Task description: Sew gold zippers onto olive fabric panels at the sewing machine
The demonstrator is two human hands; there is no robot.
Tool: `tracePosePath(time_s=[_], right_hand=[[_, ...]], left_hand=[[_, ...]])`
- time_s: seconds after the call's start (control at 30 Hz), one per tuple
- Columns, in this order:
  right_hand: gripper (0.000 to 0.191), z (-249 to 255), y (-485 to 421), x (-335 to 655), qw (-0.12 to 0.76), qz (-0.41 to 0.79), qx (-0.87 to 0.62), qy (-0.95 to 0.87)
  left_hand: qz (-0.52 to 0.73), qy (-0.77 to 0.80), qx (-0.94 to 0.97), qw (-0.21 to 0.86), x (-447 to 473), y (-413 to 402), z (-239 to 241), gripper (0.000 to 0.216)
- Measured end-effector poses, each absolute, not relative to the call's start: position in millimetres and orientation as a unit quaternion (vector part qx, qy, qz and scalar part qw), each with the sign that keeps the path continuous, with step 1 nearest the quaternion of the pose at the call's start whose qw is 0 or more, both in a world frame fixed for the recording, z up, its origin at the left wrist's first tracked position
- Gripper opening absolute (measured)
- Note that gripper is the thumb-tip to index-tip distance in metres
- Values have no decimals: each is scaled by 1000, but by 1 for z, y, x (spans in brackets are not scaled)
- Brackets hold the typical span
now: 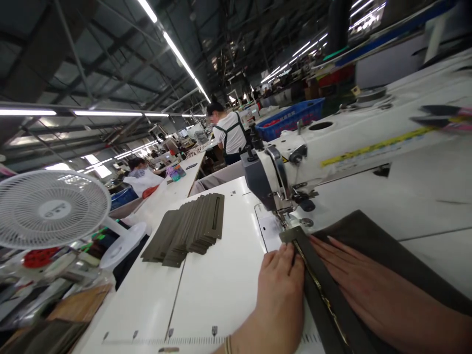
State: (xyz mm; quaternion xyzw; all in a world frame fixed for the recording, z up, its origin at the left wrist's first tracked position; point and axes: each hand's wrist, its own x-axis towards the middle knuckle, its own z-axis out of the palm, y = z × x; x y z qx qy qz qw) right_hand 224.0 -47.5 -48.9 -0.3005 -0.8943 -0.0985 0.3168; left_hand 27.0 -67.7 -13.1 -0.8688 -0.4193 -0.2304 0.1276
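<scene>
A dark olive panel with a gold-toothed zipper (320,290) runs from the bottom edge up to the sewing machine's (271,182) needle and presser foot area. On its left edge rests my left hand (282,290), fingers bent and pressed together on the strip near the foot. My right hand (354,280) lies flat along the zipper's right side, its fingers stretched out over a larger dark olive piece (359,231). Left of the machine, a fanned stack of olive pieces (195,228) with slots is spread on the white table (217,290).
A white fan (55,209) stands at the left. Scissors (438,118) and a yellow measuring tape (376,146) lie on the machine's top at right. Beyond are a blue crate (291,118), a person in a white shirt (230,132) and another person (142,177).
</scene>
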Motion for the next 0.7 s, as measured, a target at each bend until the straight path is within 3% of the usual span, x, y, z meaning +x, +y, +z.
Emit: tracePosePath(time_s=[0.3, 0.5, 0.7], right_hand=[[65, -58, -46, 224, 310, -118, -302, -894], [63, -56, -23, 222, 305, -134, -300, -894], [63, -61, -3, 224, 298, -135, -299, -896]], left_hand=[[-242, -406, -865, 168, 28, -65, -14, 33], [-228, -420, -870, 122, 30, -46, -4, 25], [-213, -422, -870, 138, 31, -19, -24, 26]])
